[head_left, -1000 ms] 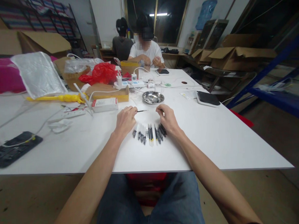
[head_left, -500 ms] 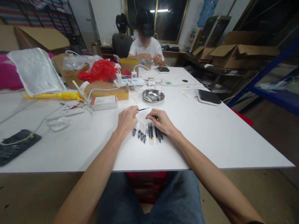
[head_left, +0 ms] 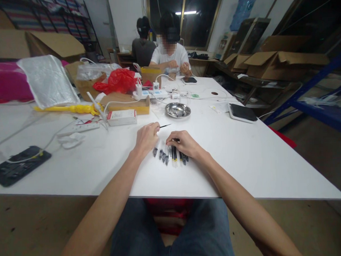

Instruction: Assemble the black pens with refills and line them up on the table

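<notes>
My left hand (head_left: 147,138) is closed around a thin black pen refill (head_left: 166,125), whose pale tip points right, above the table. Across from it, my right hand (head_left: 185,143) is curled low over a row of pen parts, thumb and fingers pinched together; whatever they hold is hidden. Beneath its fingers lie black refills (head_left: 174,154) with yellow bands and clear ends. Clear pen barrels with black grips (head_left: 163,156) lie to the left of them. Several dark pen parts (head_left: 184,159) are half covered by my right hand.
A shiny metal dish (head_left: 177,110) stands beyond my hands. To the left are a white box (head_left: 122,117), a power strip with cables (head_left: 155,93) and a black device (head_left: 19,165). A black-topped device (head_left: 242,112) sits right. Another person (head_left: 170,59) works at the far end.
My right hand has come down and slightly toward me, its fingers now over the tops of the refills. My left hand keeps holding its refill. The whole view has shifted a little.
</notes>
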